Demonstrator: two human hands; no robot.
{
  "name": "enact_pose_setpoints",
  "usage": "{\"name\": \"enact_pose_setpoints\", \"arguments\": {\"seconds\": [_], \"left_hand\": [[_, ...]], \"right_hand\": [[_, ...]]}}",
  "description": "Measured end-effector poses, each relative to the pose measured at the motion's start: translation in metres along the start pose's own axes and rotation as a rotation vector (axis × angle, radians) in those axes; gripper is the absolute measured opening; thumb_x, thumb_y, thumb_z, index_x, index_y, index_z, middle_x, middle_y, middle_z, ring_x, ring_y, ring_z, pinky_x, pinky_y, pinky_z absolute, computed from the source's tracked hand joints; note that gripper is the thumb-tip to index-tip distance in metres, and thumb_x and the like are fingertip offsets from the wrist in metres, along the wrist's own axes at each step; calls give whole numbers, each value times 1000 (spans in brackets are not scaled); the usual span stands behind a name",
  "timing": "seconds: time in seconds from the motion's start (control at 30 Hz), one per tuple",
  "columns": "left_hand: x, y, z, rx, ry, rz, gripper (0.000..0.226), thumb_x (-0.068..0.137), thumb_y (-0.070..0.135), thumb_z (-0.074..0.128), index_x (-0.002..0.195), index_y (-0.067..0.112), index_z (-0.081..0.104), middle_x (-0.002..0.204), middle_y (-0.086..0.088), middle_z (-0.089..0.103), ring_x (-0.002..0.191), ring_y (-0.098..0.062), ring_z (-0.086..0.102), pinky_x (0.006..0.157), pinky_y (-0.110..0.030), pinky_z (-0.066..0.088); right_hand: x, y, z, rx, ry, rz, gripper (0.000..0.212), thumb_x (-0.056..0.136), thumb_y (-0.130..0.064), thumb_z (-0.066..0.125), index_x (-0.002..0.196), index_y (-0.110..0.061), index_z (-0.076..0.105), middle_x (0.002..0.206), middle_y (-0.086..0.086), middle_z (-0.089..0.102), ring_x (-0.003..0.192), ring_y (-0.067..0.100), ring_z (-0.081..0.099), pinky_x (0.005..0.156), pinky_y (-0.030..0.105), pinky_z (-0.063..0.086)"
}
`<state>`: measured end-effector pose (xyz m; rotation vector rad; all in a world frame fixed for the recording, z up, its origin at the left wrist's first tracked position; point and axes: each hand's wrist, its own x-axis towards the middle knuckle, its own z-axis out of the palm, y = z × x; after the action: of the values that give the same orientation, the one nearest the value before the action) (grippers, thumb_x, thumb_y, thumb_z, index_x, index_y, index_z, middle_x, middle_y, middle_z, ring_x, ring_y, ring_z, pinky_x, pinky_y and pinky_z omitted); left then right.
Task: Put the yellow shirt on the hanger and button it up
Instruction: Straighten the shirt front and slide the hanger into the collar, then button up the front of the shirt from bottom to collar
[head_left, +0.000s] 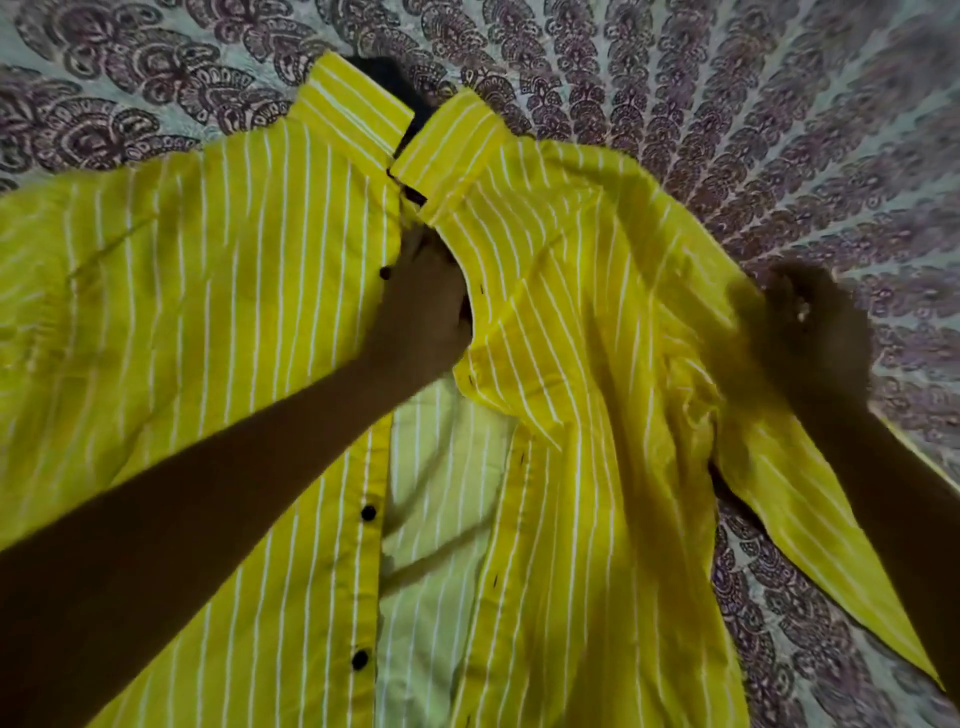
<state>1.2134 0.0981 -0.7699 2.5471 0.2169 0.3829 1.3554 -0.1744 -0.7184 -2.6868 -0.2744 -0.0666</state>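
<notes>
Yellow shirt (208, 312), white stripes, black buttons (368, 513), front lying open

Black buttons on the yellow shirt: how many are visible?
3: top button beside the left hand, middle button at mid-placket, bottom button lower down. The left forearm may hide another.

Unbuttoned yellow striped shirt (208, 291), flat

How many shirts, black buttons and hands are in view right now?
yellow shirt: 1
black buttons: 3 showing, all on one front edge
hands: 2, left hand and right hand
Total: 6
</notes>
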Motion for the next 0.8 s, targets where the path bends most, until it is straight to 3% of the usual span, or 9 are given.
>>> {"name": "enact_pose_setpoints", "arguments": {"seconds": [0.07,0.13,0.23,0.37,0.43,0.53,0.63,0.73,0.8], "left_hand": [[-25,19,-5,-185,42,-61,40,86,15,38,115,-4,57,112,-24,62,107,-27,48,97,-39,36],[-61,51,-12,-465,72,-280,45,91,30,35,121,3,55,106,-15,66,96,-19,58,84,-33,46],[-72,70,-10,-695,120,-500,54,80,44,53,123,12,51,109,0,65,98,-10,63,84,-28,51],[-60,66,-15,-668,238,-800,54,72,27,67,120,10,49,113,-11,62,103,-24,60,91,-43,49],[-67,66,-15,-785,263,-988,48,77,12,69,119,15,47,116,-12,60,104,-30,60,92,-52,48],[-92,78,-14,-821,275,-1034,42,84,13,65,121,19,46,112,-15,63,92,-21,64,85,-44,53],[-113,97,-17,-986,225,-1048,39,85,14,62,121,16,47,87,-1,63,60,-1,62,54,-20,53],[-128,105,-19,-901,113,-977,55,73,15,75,122,17,49,81,-5,63,65,-14,61,57,-20,51],[-138,103,-22,-760,80,-900,67,63,20,81,120,22,48,80,-4,64,66,-13,61,64,-21,49]], "right_hand": [[-25,33,-11,-140,-81,-32,52,91,-47,36,113,-7,61,106,26,64,96,42,60,78,45,46],[-42,68,-17,-267,-198,-99,64,87,-57,32,114,-7,61,107,26,61,94,43,57,78,47,47],[-50,82,-31,-319,-177,10,52,80,-44,41,110,-8,64,101,29,62,90,46,59,76,48,50],[-18,84,-58,-273,-73,310,29,90,-23,55,113,-8,65,110,30,62,102,48,57,85,48,46],[1,85,-67,-278,-93,406,34,90,-23,52,120,-10,60,120,29,58,112,49,51,94,52,42],[1,79,-63,-277,-154,352,46,86,-33,57,127,-12,53,128,31,48,118,49,46,98,57,40],[-41,68,-49,-263,-122,75,61,88,-43,56,135,-6,42,135,31,42,122,48,43,98,57,38],[-108,69,-36,-275,-99,-88,72,85,-55,35,142,-11,34,149,22,29,136,40,29,106,57,27],[-141,86,-36,-325,-146,-144,74,83,-58,30,145,-17,27,154,16,20,141,36,20,109,58,18]]}}
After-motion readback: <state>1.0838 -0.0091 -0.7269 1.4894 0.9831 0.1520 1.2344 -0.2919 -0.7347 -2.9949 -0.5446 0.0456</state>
